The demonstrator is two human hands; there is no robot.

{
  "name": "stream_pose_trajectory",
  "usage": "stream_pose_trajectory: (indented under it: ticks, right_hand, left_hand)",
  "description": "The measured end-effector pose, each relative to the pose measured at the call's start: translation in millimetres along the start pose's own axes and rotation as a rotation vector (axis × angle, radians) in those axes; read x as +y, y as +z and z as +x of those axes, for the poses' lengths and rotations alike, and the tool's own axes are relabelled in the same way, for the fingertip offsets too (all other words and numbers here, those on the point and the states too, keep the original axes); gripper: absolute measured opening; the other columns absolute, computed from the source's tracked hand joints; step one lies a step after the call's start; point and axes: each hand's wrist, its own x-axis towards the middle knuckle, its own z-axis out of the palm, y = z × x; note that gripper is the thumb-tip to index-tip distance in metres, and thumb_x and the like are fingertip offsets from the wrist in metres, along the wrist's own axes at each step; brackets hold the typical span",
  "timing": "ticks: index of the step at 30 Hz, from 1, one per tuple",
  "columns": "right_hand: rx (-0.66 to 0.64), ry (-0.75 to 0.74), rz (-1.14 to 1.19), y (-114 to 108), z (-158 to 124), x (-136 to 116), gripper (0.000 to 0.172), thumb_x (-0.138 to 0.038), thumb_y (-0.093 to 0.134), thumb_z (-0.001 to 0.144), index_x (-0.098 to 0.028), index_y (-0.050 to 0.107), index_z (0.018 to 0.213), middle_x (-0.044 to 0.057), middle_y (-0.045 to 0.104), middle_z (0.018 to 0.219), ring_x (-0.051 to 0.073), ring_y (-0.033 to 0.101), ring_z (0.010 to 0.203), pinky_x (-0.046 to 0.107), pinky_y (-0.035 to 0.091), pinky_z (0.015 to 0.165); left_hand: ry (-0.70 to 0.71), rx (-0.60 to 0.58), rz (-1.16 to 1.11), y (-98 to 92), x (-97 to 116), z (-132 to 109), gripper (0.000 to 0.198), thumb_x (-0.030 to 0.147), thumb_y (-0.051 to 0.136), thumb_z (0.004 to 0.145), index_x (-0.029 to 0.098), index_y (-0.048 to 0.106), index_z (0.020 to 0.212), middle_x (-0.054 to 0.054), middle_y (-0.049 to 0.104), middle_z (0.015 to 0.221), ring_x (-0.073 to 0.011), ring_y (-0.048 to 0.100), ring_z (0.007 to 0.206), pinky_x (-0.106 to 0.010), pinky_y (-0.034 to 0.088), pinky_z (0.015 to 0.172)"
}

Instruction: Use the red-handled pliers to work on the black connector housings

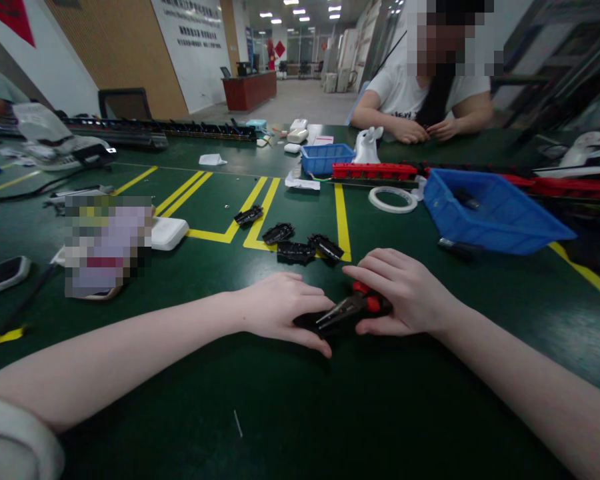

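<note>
My right hand is closed around a pair of needle-nose pliers with red grips, their dark metal jaws pointing left. The jaw tips reach the gap between thumb and fingers of my left hand. That hand is curled low over the table; something dark lies inside its grasp, too shadowed to make out. Just beyond the hands lie several small black plastic parts, among them one near my left fingers, one to its right and one farther left.
A blue bin stands right, beside a roll of white tape. Behind are a smaller blue basket and a long red strip. Left lie a phone and white case. A person sits opposite.
</note>
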Motion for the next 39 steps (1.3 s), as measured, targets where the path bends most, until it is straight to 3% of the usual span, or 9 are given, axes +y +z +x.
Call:
stream_pose_trajectory:
  ticks: [4,8,13,20,30,39]
  right_hand:
    - [-0.028,0.084,-0.060,0.7,1.8,-4.4,0.026,-0.043,0.060,0.083,-0.016,0.061,0.084,0.010,0.064,0.084,0.024,0.056,0.080,0.037,0.047,0.072]
    - [-0.038,0.111,-0.074,3.0,0.8,-6.9,0.015,-0.032,0.059,0.084,-0.017,0.059,0.081,0.010,0.063,0.084,0.023,0.055,0.082,0.036,0.046,0.074]
    - [-0.077,0.111,-0.059,3.9,0.9,-6.9,0.012,-0.024,0.056,0.085,-0.016,0.057,0.077,0.008,0.059,0.078,0.019,0.049,0.068,0.032,0.039,0.063]
    - [-0.078,0.122,-0.059,3.6,0.7,-7.1,0.012,-0.026,0.055,0.085,-0.016,0.057,0.079,0.008,0.059,0.078,0.019,0.049,0.069,0.032,0.039,0.063]
    - [-0.045,0.102,-0.007,5.5,-0.5,-5.2,0.015,-0.030,0.058,0.083,-0.015,0.057,0.085,0.012,0.063,0.091,0.022,0.056,0.079,0.035,0.044,0.071]
    - [-0.057,0.097,0.002,4.2,0.6,-5.2,0.014,-0.029,0.056,0.084,-0.016,0.056,0.081,0.009,0.060,0.081,0.019,0.051,0.071,0.033,0.041,0.065]
  left_hand:
    - [0.013,0.000,-0.008,-0.6,0.8,0.4,0.048,0.061,0.060,0.086,0.016,0.062,0.104,-0.002,0.065,0.083,-0.0170,0.059,0.069,-0.028,0.037,0.063]
    - [0.029,0.003,-0.007,-1.3,1.5,0.8,0.050,0.061,0.062,0.085,0.015,0.062,0.106,-0.002,0.065,0.083,-0.0161,0.058,0.068,-0.028,0.036,0.061]
    - [0.030,0.025,0.010,-0.7,0.9,-0.2,0.051,0.060,0.061,0.086,0.015,0.062,0.109,-0.002,0.065,0.083,-0.0163,0.058,0.068,-0.028,0.037,0.061]
    - [0.011,0.030,-0.038,-0.8,-0.4,-0.6,0.050,0.059,0.063,0.085,0.015,0.063,0.108,-0.002,0.065,0.083,-0.0154,0.057,0.066,-0.027,0.036,0.060]
    - [0.025,-0.004,-0.077,-3.1,2.1,1.0,0.041,0.057,0.062,0.087,0.016,0.062,0.092,-0.001,0.063,0.077,-0.0138,0.055,0.063,-0.027,0.035,0.059]
    - [0.072,0.045,-0.077,-1.4,2.5,-1.2,0.043,0.056,0.064,0.085,0.015,0.065,0.098,-0.001,0.063,0.076,-0.0138,0.055,0.062,-0.028,0.034,0.059]
